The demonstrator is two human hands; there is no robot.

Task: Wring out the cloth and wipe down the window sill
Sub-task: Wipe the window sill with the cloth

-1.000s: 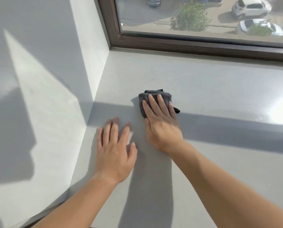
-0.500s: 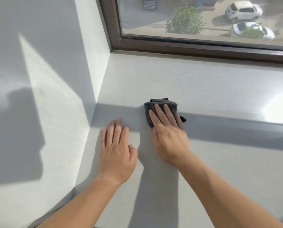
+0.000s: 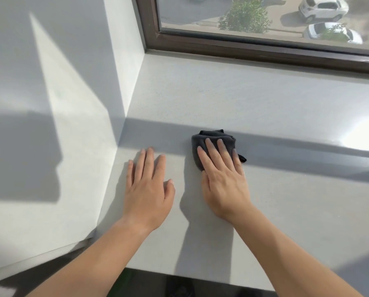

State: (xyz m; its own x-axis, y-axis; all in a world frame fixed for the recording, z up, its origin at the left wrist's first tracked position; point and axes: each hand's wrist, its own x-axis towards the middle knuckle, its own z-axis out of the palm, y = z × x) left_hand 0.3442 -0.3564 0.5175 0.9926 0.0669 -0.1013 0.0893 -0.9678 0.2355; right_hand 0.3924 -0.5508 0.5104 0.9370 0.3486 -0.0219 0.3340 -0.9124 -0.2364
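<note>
A folded dark grey cloth (image 3: 202,140) lies on the pale grey window sill (image 3: 265,108), near its middle. My right hand (image 3: 223,179) presses flat on the cloth, fingers spread over it, and covers most of it. My left hand (image 3: 148,186) rests flat on the bare sill to the left of the cloth, fingers apart, holding nothing.
A white side wall (image 3: 123,61) closes the sill on the left. A dark brown window frame (image 3: 254,50) runs along the back. The sill's front edge (image 3: 200,277) lies close below my forearms. Bright glare (image 3: 368,136) falls on the right.
My right hand has slid the cloth back toward me over the sill. The left hand has stayed flat on the sill. The view has shifted and now shows the sill's front edge.
</note>
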